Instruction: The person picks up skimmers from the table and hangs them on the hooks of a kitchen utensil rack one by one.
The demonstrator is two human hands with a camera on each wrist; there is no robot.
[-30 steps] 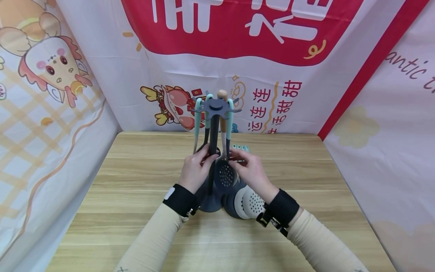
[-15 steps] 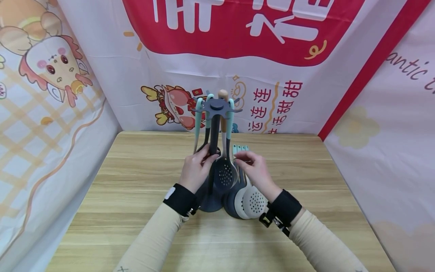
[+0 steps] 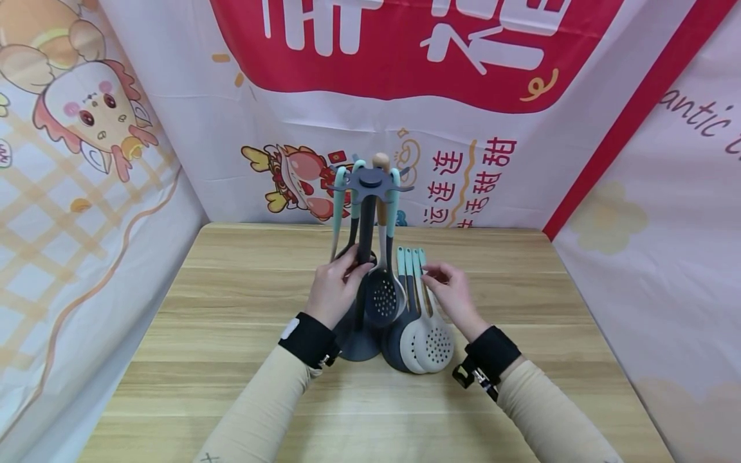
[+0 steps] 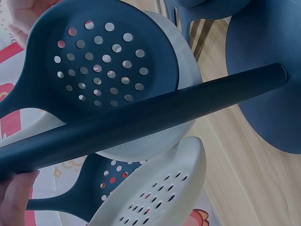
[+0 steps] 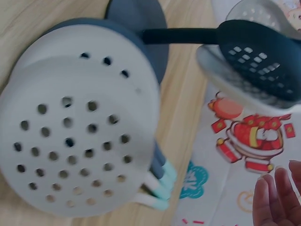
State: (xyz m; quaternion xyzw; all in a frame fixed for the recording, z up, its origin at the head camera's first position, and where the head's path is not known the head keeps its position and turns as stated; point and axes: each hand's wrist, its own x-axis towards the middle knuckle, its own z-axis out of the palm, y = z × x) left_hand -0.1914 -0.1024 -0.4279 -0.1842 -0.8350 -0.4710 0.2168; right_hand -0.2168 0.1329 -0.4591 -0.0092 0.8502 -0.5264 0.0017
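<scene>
My left hand (image 3: 334, 289) grips the dark pole (image 4: 141, 117) of a utensil stand; its thumb shows on the pole in the left wrist view. Turquoise-handled utensils and one with a wooden-looking handle hang from the stand's hooked top (image 3: 369, 182). Among them are a dark perforated skimmer (image 3: 382, 299) and a pale one (image 4: 150, 197). Right of the stand's base (image 3: 359, 346), several utensils lie overlapped, a pale skimmer (image 3: 435, 347) uppermost. My right hand (image 3: 454, 292) hovers by their turquoise handles (image 3: 411, 260), holding nothing, fingers loosely bent. In the right wrist view its fingers (image 5: 277, 197) appear apart from them.
The wooden table (image 3: 243, 308) stands against a printed cloth backdrop (image 3: 509, 167), with more cloth at both sides. Each wrist wears a black strap (image 3: 491, 352) with a small camera.
My right hand has left the hanging utensils and moved right, over to the handles of the lying ones, which now show fully. My left hand keeps its grip on the pole.
</scene>
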